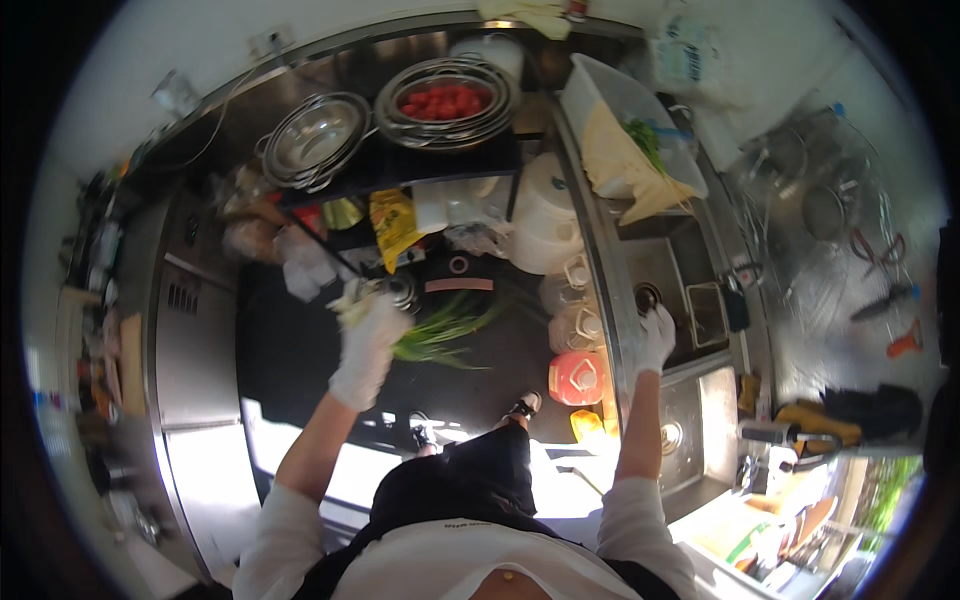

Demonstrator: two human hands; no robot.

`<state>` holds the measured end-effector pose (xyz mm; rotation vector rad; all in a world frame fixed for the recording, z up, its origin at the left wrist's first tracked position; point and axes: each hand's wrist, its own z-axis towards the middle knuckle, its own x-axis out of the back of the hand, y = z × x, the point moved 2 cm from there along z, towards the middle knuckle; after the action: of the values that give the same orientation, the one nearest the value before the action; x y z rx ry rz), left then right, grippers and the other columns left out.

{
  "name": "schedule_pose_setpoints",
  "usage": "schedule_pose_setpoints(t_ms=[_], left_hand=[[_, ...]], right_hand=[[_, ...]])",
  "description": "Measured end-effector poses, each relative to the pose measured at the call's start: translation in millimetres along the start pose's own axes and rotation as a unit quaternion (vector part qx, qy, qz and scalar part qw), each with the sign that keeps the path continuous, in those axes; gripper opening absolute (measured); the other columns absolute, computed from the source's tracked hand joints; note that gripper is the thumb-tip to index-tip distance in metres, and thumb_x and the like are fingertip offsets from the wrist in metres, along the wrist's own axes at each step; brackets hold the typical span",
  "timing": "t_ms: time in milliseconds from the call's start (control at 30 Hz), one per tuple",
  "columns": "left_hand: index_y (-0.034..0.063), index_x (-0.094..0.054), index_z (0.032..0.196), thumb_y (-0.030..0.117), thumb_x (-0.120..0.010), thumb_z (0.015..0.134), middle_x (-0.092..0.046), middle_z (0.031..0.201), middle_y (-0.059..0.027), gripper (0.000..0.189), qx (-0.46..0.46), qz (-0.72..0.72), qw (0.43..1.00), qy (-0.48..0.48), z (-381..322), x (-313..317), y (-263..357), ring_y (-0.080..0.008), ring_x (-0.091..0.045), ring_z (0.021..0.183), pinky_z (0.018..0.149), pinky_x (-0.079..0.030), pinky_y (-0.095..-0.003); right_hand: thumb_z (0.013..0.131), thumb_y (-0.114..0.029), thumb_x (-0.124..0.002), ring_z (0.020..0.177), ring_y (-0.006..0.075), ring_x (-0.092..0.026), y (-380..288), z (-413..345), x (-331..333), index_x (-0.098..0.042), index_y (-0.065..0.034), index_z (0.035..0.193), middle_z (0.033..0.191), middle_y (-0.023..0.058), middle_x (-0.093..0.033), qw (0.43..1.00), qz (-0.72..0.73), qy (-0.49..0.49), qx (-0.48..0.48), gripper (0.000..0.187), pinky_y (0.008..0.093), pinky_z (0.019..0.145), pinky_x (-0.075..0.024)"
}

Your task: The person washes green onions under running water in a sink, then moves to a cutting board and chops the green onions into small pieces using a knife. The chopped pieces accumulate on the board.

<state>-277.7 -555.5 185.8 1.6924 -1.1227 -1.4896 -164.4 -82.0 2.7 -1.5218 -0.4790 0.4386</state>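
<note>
My left hand (373,345), in a white glove, grips a bunch of scallions (442,330). Their long green leaves hang out to the right over the dark floor, and pale ends show at the left of the fist. Over the steel double sink (679,382) is my right hand (657,339), also gloved in white. Its fingertips appear beside the drain (646,297) of the farther basin; their height above it is unclear. Whether those fingers hold anything small cannot be made out.
Ahead, a dark shelf (450,161) bears steel bowls (311,139) and a bowl of red pieces (442,101). Large plastic jugs (576,330) line the floor beside the sink. A translucent tub (600,86) with a cloth and greens stands beyond the basins. At left is a steel cabinet (199,337).
</note>
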Motion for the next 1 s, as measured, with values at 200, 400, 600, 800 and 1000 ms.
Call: schedule_pose_setpoints(t_ms=[200,400,600,800,1000], left_hand=[[-0.0004,-0.039,0.133,0.023,-0.063,0.093,-0.049,0.075,0.0022,0.052,-0.159,0.254,0.933,0.2,-22.5,238.4,59.4,-0.0042,-0.04,0.062,0.06,-0.035,-0.0213],[-0.0046,-0.061,0.099,0.042,-0.07,0.086,-0.04,0.062,0.0006,0.049,-0.066,0.328,0.741,0.582,-68.3,412.2,92.1,-0.0081,-0.033,0.05,0.042,-0.028,-0.0287],[-0.0058,-0.054,0.127,0.04,-0.062,0.092,-0.055,0.073,-0.0069,0.059,0.055,0.457,0.633,0.622,-149.7,474.7,136.6,-0.0154,-0.05,0.061,0.06,-0.045,-0.0323],[-0.0018,-0.054,0.129,0.037,-0.058,0.095,-0.057,0.085,-0.0055,0.052,0.034,0.378,0.628,0.679,-185.8,513.7,160.9,-0.0144,-0.052,0.075,0.075,-0.042,-0.0342],[0.0022,-0.054,0.131,0.033,-0.053,0.097,-0.059,0.098,-0.0041,0.046,-0.059,0.313,0.676,0.665,-175.9,520.0,187.5,-0.0134,-0.054,0.089,0.09,-0.038,-0.0362]], right_hand=[[0.086,-0.021,-0.072,0.087,0.0219,-0.064,-22.8,132.6,-128.3,-0.052,-0.0062,0.13,0.117,0.0123,-0.06,0.951,0.252,0.032,-0.179,0.051,0.0249,0.064,-0.0503],[0.081,-0.024,-0.077,0.051,0.0093,-0.045,-33.9,267.5,-155.1,-0.05,-0.0131,0.126,0.078,0.0024,-0.057,0.932,0.317,0.14,-0.108,0.053,0.0232,0.042,-0.0373],[0.078,-0.005,-0.073,0.057,0.0112,-0.057,-97.7,331.7,-159.4,-0.06,0.0044,0.104,0.08,0.0053,-0.063,0.974,0.158,0.154,-0.045,0.03,0.0246,0.049,-0.0457],[0.072,-0.001,-0.078,0.077,0.0207,-0.066,-251.8,373.7,-182.8,-0.061,0.0064,0.094,0.089,0.0127,-0.065,0.986,0.125,-0.053,0.092,0.028,0.0274,0.064,-0.0557],[0.081,-0.017,-0.074,0.077,0.0114,-0.062,-424.2,309.2,-239.9,-0.064,0.0007,0.101,0.092,0.0042,-0.066,0.955,-0.178,-0.186,0.15,0.029,0.0221,0.074,-0.05]])
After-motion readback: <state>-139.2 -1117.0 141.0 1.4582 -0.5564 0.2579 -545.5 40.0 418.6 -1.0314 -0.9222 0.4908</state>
